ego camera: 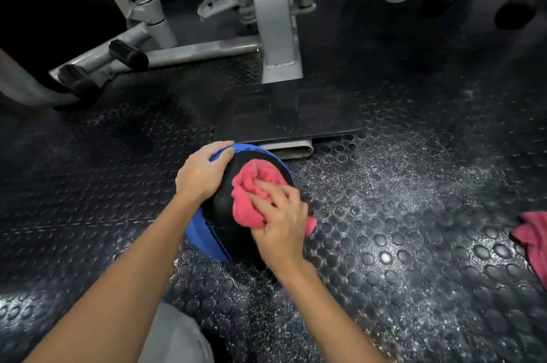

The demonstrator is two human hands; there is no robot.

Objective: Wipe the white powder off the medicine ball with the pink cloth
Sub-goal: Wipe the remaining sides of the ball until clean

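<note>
Medicine ball (220, 203) sits centre frame on the floor. My left hand (204, 174) cups its top and my right hand (279, 225) clutches the pink cloth (254, 177) against it. Best bet: brace, firm overlapping strokes, rotate.

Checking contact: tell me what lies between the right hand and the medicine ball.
The bunched pink cloth, under the right hand on the medicine ball; head view.

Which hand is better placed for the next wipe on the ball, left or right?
Right. The right hand grips the pink cloth against the medicine ball. The left hand has no cloth; it grips the ball's upper left side, probably steadying it.
</note>
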